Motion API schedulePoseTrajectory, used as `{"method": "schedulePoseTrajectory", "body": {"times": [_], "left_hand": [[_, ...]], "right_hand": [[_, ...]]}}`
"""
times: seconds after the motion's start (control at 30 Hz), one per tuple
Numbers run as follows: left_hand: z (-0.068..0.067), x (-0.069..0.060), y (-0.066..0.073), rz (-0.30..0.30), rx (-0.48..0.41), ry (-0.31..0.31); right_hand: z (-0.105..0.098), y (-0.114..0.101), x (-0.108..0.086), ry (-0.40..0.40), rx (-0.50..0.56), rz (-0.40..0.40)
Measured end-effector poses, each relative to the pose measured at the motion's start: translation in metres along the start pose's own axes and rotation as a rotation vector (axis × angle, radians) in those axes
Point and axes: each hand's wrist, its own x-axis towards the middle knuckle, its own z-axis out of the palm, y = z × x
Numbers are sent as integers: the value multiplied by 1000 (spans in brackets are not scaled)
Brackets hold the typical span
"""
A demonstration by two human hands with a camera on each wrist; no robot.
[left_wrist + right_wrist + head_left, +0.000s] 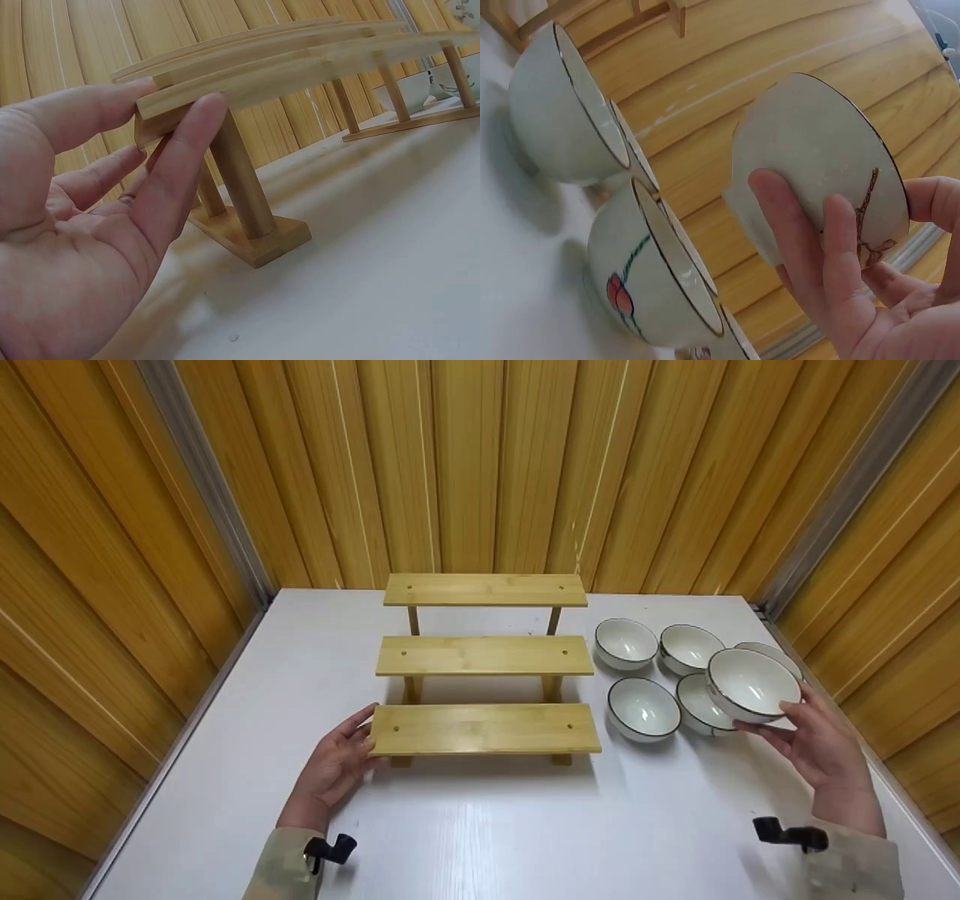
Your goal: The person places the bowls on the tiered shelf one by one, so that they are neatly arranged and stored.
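Observation:
A three-tier wooden display rack (pixel 484 655) stands on the white table. My left hand (pixel 337 765) grips the left end of its lowest board (pixel 484 729); in the left wrist view, fingers (pixel 196 139) lie above and below the board's end. On the right, my right hand (pixel 821 742) holds a white bowl (pixel 754 682) with a dark rim, raised over the other bowls. The right wrist view shows this held bowl (pixel 810 165) tilted, a brown branch pattern on its side, with fingers on its outer wall and thumb near the rim.
Several more white bowls stand right of the rack, among them a front bowl (pixel 643 709), a back-left bowl (pixel 625 643) and a back-middle bowl (pixel 690 648). One bowl (pixel 701 705) is partly hidden under the held one. Wood-panelled walls (pixel 465 465) enclose the white table (pixel 465 832).

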Motion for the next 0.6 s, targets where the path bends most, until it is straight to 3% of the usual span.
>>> {"method": "schedulePoseTrajectory", "body": {"times": [0.13, 0.6], "left_hand": [[0, 0, 0, -3, -6, 8], [-1, 0, -1, -3, -22, 5]], "right_hand": [[21, 2, 24, 5, -31, 25], [112, 11, 113, 156, -254, 184]]}}
